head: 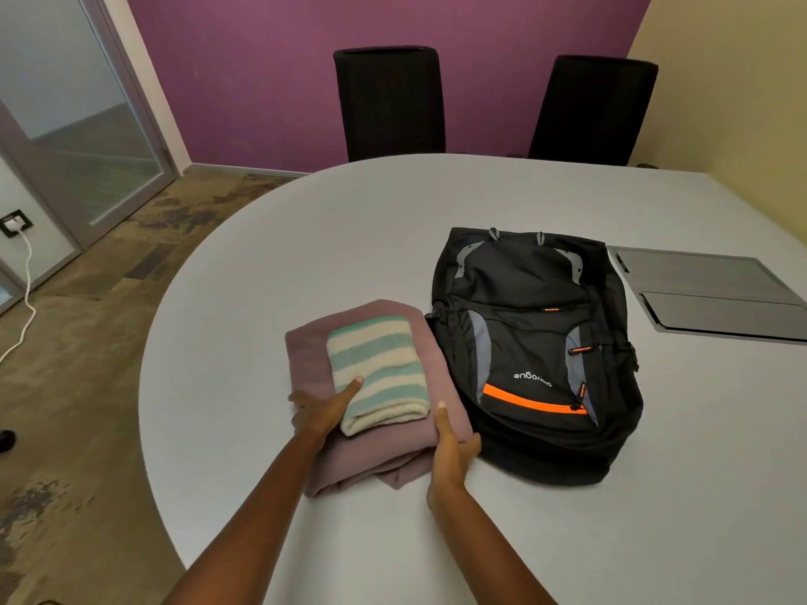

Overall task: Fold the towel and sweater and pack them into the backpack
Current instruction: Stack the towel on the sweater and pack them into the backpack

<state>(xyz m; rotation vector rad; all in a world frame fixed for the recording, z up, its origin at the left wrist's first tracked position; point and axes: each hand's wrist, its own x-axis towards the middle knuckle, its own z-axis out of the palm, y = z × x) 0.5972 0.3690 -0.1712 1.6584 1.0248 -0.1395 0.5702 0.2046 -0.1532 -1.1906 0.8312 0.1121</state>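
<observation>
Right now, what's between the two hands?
In the head view, the folded green-and-cream striped terry towel lying on the folded mauve sweater; the left hand and right hand grip that stack's sides.

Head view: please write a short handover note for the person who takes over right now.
Left hand: grips the sweater's left edge, thumb on the towel.
Right hand: grips the sweater's right edge.
Things: folded towel lies on the folded sweater, on the table; backpack lies flat beside them, apparently closed.
Done: both folded and stacked.
Left: open the backpack, put the stack in.
</observation>
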